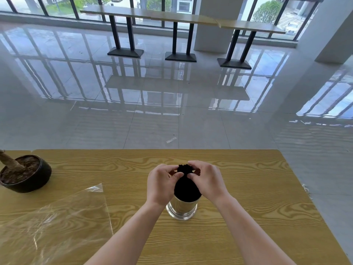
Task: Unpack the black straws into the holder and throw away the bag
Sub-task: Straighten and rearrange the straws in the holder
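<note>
Wooden table (248, 188); straws (186, 188) seemingly between the fingers (177, 176)

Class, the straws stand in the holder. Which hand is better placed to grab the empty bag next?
Probably the left hand: both pinch the black straws, but the clear bag lies left of the holder, on its side.

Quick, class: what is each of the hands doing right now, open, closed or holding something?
Left hand: pinches the black straws near their tops.
Right hand: pinches the same black straws.
</note>
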